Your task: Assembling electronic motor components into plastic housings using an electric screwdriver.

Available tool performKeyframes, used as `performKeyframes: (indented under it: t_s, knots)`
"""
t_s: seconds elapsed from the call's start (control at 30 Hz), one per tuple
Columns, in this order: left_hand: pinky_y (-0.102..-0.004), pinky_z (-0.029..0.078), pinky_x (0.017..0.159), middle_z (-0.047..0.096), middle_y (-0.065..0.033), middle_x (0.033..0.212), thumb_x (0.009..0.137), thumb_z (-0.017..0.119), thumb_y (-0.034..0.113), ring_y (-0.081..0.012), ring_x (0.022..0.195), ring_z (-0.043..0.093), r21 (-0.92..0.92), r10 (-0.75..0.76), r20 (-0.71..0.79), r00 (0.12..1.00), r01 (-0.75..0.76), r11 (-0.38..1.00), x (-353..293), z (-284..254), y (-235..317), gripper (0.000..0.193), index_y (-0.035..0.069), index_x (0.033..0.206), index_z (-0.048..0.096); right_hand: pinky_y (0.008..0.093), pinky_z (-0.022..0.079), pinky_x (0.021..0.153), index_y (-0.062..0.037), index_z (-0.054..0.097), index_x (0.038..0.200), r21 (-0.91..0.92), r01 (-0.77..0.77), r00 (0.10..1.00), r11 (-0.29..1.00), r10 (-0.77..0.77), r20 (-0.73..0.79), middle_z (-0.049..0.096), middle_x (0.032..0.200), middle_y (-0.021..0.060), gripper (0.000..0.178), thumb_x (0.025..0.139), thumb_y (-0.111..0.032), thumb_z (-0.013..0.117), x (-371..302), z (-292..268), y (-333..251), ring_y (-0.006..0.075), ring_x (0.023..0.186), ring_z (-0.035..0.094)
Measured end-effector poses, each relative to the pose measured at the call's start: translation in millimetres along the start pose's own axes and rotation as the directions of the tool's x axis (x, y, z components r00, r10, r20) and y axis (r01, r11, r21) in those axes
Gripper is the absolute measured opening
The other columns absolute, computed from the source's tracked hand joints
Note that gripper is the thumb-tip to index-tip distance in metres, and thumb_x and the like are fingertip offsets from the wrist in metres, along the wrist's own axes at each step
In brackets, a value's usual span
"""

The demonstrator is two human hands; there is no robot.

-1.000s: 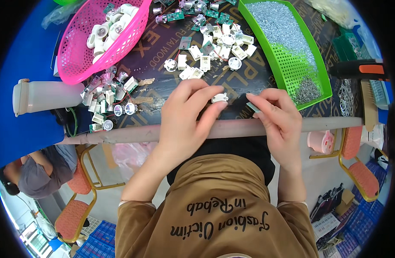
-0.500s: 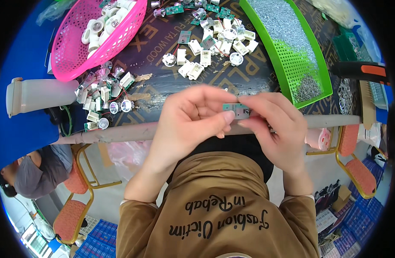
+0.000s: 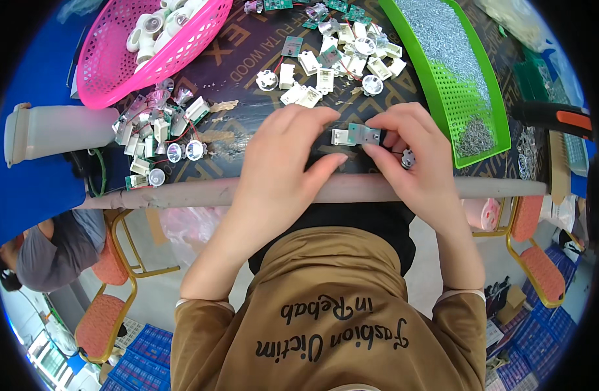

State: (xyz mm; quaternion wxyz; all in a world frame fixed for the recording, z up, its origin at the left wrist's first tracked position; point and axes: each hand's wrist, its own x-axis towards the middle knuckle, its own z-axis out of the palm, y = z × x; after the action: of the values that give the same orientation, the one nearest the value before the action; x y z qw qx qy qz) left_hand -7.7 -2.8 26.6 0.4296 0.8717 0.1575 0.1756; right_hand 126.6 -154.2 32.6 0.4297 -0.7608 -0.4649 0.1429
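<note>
Between thumb and fingers, my right hand (image 3: pixel 424 163) pinches a small green circuit board (image 3: pixel 363 134) above the table's near edge. A white plastic housing (image 3: pixel 340 137) sits at the board's left end. Under the right fingers a round lens piece (image 3: pixel 408 158) shows, partly covered by the hand. To the left of the board, my left hand (image 3: pixel 273 153) has its thumb and index finger spread apart, with no object between them. Farther back lies a pile of white housings (image 3: pixel 325 80) with boards and clear lenses.
A pink basket (image 3: pixel 107 78) of white round parts stands at the far left. At the right is a green tray (image 3: pixel 443 98) of metal screws. More wired lens parts (image 3: pixel 161 127) lie beside a translucent container (image 3: pixel 58 135). Another person (image 3: pixel 58 254) sits at lower left.
My left hand has let go of the board and drawn left, its fingers opening. My right hand now holds the piece alone, with its white housing in sight.
</note>
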Motion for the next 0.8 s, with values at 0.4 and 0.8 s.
performKeyframes:
  t_s: [0.4, 0.8]
  knots:
    - [-0.0330, 0.048, 0.063, 0.056, -0.0082, 0.086, 0.074, 0.072, 0.004, -0.0216, 0.071, 0.056, 0.112, 0.027, -0.022, 0.999, -0.024, 0.993, 3.8, 15.9, -8.7, 0.022, 0.003, 0.095, 0.063, 0.0303, 0.049, 0.060, -0.0023, 0.065, 0.100, -0.022, 0.016, 0.996, 1.000, -0.014, 0.093, 0.057, 0.092, 0.0071, 0.023, 0.079, -0.003, 0.073, 7.3, 6.4, 6.5, 0.0193, 0.071, 0.059]
    - [-0.0432, 0.048, 0.074, 0.056, -0.0135, 0.090, 0.074, 0.073, 0.004, -0.0337, 0.086, 0.059, 0.094, 0.007, 0.025, 1.000, -0.009, 0.996, 3.3, 14.9, -8.5, 0.026, 0.001, 0.097, 0.061, 0.0323, 0.047, 0.058, -0.0006, 0.064, 0.093, 0.005, -0.041, 0.989, 0.999, 0.040, 0.145, 0.056, 0.081, 0.0085, 0.018, 0.077, -0.003, 0.072, 14.0, 4.6, 3.4, 0.0204, 0.066, 0.057]
